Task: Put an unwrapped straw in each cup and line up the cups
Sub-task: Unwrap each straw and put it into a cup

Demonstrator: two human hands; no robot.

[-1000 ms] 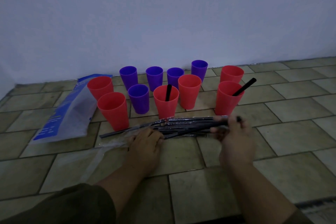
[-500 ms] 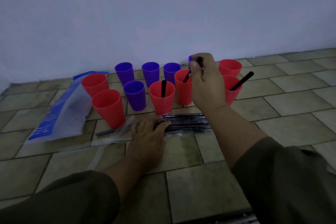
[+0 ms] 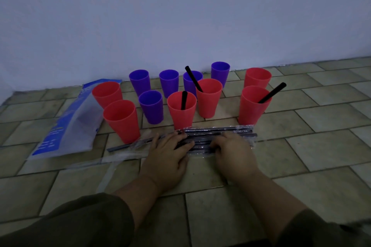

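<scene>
Both forearms reach forward over the tiled floor [image 3: 321,146], palms down. The left hand [image 3: 168,154] lies relaxed, fingers straight, pressing the bundle of wrapped straws [image 3: 220,133]. The right hand [image 3: 233,152] rests just beside it, fingers bent onto the bundle; whether they pinch a straw cannot be told. The bundle lies just before the red cups [image 3: 121,120], near the floor's far edge.

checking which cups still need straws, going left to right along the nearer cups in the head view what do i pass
blue and white bag → red cup without straw → purple cup without straw → red cup with upright straw → red cup with left-leaning straw → red cup with right-leaning straw
</scene>
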